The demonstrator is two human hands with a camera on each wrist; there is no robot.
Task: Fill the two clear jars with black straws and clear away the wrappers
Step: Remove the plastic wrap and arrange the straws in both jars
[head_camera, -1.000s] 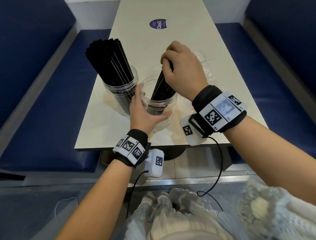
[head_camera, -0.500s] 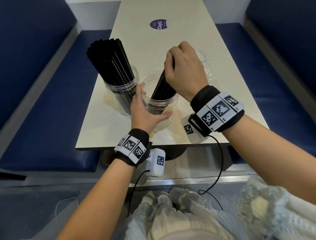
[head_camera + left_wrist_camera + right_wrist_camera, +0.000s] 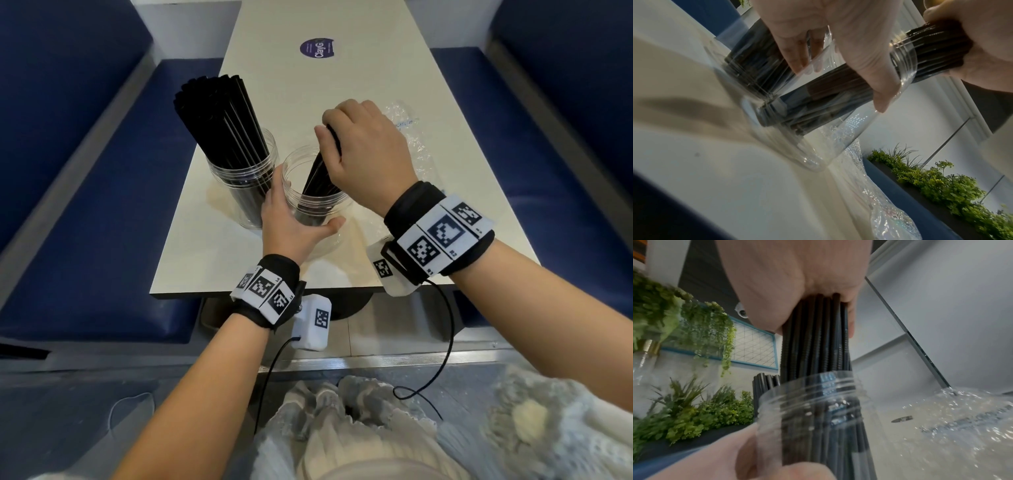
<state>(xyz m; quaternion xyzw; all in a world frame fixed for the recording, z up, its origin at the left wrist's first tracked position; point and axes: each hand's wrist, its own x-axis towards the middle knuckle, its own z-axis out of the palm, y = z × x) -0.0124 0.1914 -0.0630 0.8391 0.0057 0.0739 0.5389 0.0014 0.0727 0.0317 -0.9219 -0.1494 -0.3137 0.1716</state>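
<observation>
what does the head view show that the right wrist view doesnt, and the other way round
Only the head view: the whole table with its purple sticker, the blue benches, both wristbands and the full left jar.

Only the right wrist view: hanging plants, a wall grid panel and the ribbed bend sections of the straws in the right hand.

Both: the left hand holding the right jar, that bundle going into it, and the clear wrapper.

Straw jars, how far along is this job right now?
Done: the far jar stands packed with straws. In hand: the right hand grips a bundle of straws in the near jar, which the left hand holds. Left: the clear wrapper lies on the table.
</observation>
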